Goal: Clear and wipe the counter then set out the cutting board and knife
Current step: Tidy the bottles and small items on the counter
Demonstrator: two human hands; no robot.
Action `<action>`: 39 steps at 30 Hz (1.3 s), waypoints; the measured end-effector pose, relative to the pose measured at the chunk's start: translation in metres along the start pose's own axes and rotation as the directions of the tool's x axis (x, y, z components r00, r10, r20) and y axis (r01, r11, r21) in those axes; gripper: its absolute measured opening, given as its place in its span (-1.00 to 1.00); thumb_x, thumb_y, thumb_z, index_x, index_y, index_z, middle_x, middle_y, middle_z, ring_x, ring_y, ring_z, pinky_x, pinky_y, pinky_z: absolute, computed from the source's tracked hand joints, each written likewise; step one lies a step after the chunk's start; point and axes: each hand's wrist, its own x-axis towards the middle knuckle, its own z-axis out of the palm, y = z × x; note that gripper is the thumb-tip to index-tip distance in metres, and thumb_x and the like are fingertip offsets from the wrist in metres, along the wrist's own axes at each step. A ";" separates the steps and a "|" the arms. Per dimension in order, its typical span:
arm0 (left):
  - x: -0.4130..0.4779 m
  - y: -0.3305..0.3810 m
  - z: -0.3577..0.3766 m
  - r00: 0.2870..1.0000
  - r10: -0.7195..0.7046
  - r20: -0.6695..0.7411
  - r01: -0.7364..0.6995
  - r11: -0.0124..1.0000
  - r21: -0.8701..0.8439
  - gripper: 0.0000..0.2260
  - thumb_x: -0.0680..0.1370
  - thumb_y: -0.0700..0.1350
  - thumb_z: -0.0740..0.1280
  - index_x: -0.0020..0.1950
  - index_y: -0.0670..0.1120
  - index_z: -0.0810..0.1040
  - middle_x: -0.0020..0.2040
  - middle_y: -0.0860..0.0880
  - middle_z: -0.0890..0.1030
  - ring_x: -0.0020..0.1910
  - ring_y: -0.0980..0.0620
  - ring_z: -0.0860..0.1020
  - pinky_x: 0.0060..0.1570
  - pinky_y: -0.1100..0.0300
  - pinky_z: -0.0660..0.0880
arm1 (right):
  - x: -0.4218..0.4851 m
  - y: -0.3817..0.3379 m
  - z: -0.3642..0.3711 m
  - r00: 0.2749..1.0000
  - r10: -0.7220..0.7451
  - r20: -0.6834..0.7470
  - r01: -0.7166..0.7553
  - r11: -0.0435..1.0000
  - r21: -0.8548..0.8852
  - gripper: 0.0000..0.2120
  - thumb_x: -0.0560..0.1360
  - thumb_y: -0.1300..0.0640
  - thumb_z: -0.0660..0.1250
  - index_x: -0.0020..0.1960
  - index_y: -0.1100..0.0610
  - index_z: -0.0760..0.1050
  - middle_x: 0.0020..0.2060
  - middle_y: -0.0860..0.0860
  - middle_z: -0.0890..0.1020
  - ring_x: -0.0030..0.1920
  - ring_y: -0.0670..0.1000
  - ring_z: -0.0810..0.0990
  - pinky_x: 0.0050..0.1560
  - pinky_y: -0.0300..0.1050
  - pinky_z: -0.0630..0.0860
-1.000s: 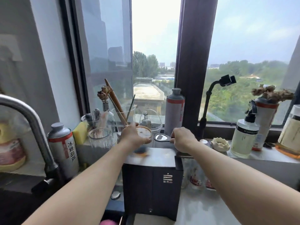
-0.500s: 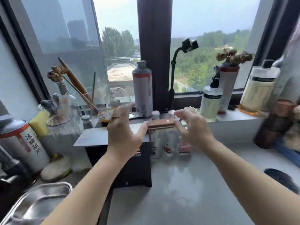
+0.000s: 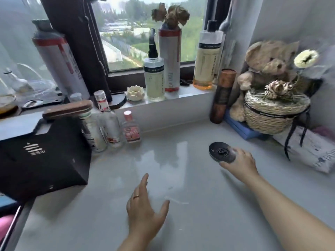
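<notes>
On the pale counter near its right side, the right hand has its fingers closing on a small dark round dish with some dark bits in it, thumb beneath the near rim, though blur hides how firm the grip is. The left hand hovers open and empty just above the counter's middle, fingers spread. Judging by the task, this is the clearing stage. A knife lies on the black box at left, its brown handle jutting past the box edge just above three small bottles; no cutting board is visible. The dish could tip if lifted by that one edge, scattering its contents over the glossy surface. A sweep leftward could knock the bottles or nudge the overhanging knife off the box. The basket and teddy bear crowd the right corner, leaving little room to set things there
</notes>
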 end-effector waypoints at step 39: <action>0.005 -0.013 0.036 0.938 -0.095 -0.333 0.012 0.970 -0.241 -0.25 0.04 0.10 0.40 0.22 0.16 0.30 0.04 0.25 0.51 0.04 0.30 0.44 0.10 0.60 0.25 | 0.178 -0.204 0.001 0.960 -0.212 -0.183 0.245 0.952 0.185 -0.03 0.26 -0.16 0.47 0.46 0.11 0.00 0.35 0.17 0.38 0.38 0.23 0.21 0.35 0.14 0.26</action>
